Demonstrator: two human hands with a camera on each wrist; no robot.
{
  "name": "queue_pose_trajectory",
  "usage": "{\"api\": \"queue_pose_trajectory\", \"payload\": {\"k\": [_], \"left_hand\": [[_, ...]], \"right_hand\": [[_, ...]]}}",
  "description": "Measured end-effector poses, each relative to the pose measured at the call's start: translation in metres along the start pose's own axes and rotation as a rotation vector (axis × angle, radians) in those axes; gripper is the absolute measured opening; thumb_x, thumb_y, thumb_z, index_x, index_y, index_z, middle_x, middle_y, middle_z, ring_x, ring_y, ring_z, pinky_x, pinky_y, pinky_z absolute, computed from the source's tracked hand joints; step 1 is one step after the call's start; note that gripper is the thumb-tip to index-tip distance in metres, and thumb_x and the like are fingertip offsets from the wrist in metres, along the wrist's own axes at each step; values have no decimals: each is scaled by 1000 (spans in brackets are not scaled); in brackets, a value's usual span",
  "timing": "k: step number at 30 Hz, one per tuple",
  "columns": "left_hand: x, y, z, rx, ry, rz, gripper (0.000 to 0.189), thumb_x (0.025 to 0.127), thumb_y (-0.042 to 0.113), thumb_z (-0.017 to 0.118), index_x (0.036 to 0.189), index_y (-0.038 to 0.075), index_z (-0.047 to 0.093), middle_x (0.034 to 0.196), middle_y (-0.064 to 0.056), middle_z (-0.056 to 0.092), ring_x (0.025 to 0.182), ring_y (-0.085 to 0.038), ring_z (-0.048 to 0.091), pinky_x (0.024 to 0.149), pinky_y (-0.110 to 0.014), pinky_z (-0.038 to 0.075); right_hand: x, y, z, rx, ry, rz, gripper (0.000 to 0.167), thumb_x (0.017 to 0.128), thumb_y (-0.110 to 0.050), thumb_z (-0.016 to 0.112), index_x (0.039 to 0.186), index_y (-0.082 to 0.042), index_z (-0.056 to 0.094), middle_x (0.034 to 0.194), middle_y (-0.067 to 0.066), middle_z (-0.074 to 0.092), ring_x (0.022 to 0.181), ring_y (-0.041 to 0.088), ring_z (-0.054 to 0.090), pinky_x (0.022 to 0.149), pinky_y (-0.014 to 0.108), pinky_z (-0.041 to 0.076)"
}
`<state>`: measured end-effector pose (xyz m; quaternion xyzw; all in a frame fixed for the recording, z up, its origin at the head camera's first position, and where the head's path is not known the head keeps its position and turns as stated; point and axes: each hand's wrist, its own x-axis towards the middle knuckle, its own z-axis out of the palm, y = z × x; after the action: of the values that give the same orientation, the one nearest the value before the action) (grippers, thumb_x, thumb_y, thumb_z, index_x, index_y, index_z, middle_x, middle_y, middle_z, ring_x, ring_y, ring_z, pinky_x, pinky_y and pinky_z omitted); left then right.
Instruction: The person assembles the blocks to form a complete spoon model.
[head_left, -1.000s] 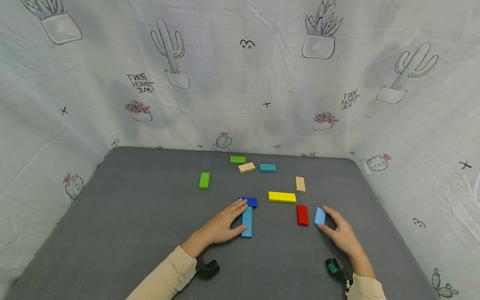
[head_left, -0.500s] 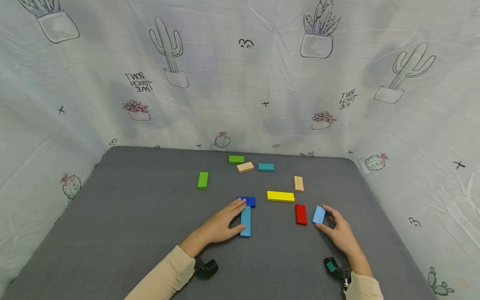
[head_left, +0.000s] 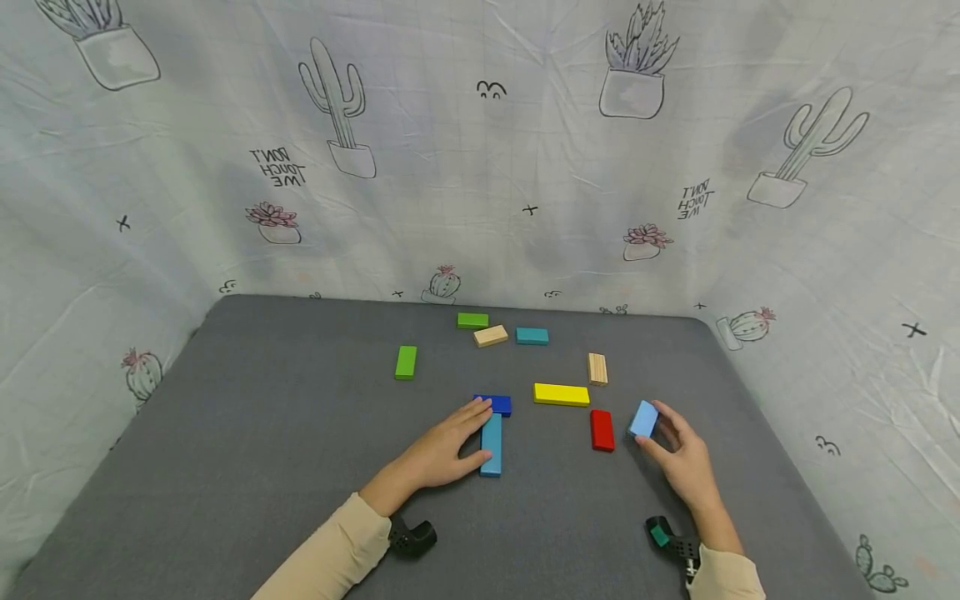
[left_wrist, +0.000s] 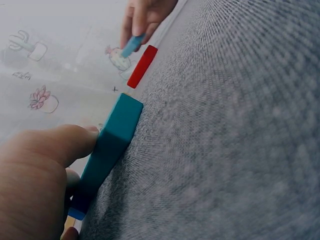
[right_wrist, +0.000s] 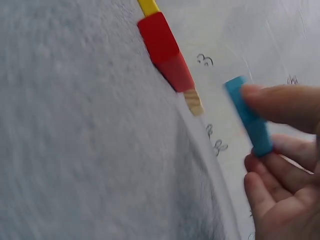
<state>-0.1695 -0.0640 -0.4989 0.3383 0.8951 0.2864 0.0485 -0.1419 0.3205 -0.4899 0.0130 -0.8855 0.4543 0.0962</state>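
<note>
In the head view, my left hand (head_left: 448, 448) lies beside a long medium-blue block (head_left: 491, 446). Its thumb touches that block's left side, and its fingertips reach a dark blue block (head_left: 501, 406) at the far end. The left wrist view shows the thumb against the long block (left_wrist: 112, 137), which looks teal there. My right hand (head_left: 684, 458) pinches a small light blue block (head_left: 642, 418) between thumb and fingers. The right wrist view shows this block (right_wrist: 248, 115) raised off the grey surface, its ends between thumb and fingertips.
A red block (head_left: 602, 431) lies left of the right hand, with a yellow block (head_left: 561, 395) beyond. Farther back are wooden blocks (head_left: 597, 369), green blocks (head_left: 406, 362) and a teal block (head_left: 532, 336). A cactus-printed cloth (head_left: 465, 167) rises behind the grey surface (head_left: 262, 417).
The right hand has lifted the light blue block off the surface and moved it slightly away from me. The left hand and the other blocks stay in place.
</note>
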Motion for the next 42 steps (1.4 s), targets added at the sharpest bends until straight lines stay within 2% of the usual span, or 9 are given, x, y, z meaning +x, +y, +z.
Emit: {"api": "queue_pose_trajectory", "payload": {"k": [2, 4, 6, 17, 26, 30, 35, 38, 42], "left_hand": [[0, 0, 0, -1, 0, -1, 67, 95, 41, 53, 148, 6, 31, 158, -2, 22, 146, -19, 17, 115, -43, 26], [0, 1, -1, -3, -1, -4, 67, 96, 41, 53, 149, 6, 31, 158, -2, 22, 146, -19, 16, 115, -43, 26], [0, 1, -1, -6, -2, -8, 67, 96, 41, 53, 149, 6, 31, 158, -2, 22, 146, -19, 16, 115, -44, 26], [-1, 1, 0, -17, -1, -15, 67, 96, 41, 53, 149, 7, 31, 158, -2, 22, 146, -19, 16, 115, -44, 26], [-2, 1, 0, -15, 0, -21, 67, 95, 41, 53, 148, 7, 31, 158, -1, 22, 146, -18, 17, 115, -43, 26], [-2, 1, 0, -10, -1, -27, 67, 95, 41, 54, 148, 7, 32, 158, -1, 22, 146, -18, 17, 115, -43, 26], [-2, 1, 0, -12, -1, -30, 68, 95, 42, 54, 149, 8, 31, 158, -1, 22, 146, -18, 17, 115, -44, 26], [-1, 1, 0, -3, 0, -27, 68, 95, 42, 53, 149, 8, 31, 158, 0, 22, 146, -18, 17, 115, -44, 26], [0, 0, 0, 3, 4, -23, 67, 95, 42, 53, 149, 7, 31, 158, -1, 23, 146, -18, 17, 115, -43, 26]], "right_hand": [[-1, -7, 1, 34, 17, -35, 66, 83, -10, 73, 140, 1, 41, 143, 25, 40, 122, 3, 48, 90, -4, 32], [-2, -16, 3, 57, 23, -69, 65, 82, -10, 73, 139, 0, 43, 142, 25, 42, 114, -14, 42, 91, -3, 32], [-3, -23, 6, 92, 20, -105, 65, 81, -7, 74, 138, 1, 44, 141, 25, 43, 111, -20, 39, 92, -1, 33], [-10, -48, 31, 226, -61, -218, 61, 79, 2, 73, 135, 3, 48, 136, 27, 46, 117, -13, 46, 97, 6, 37], [-22, -67, 63, 242, -198, -282, 62, 78, -5, 76, 134, -2, 51, 134, 19, 53, 116, -4, 51, 97, 14, 43], [-28, -77, 78, 264, -270, -267, 62, 78, -13, 77, 134, -3, 52, 135, 16, 54, 122, 2, 51, 100, 25, 44], [-37, -89, 93, 252, -324, -231, 64, 78, -22, 77, 134, -5, 53, 135, 13, 54, 123, 21, 53, 100, 40, 44], [-42, -95, 100, 235, -352, -209, 65, 78, -26, 77, 135, -6, 53, 137, 11, 54, 124, 27, 52, 101, 41, 43], [-48, -101, 108, 185, -389, -207, 66, 78, -30, 77, 136, -8, 52, 137, 7, 54, 125, 25, 52, 100, 40, 45]]}}
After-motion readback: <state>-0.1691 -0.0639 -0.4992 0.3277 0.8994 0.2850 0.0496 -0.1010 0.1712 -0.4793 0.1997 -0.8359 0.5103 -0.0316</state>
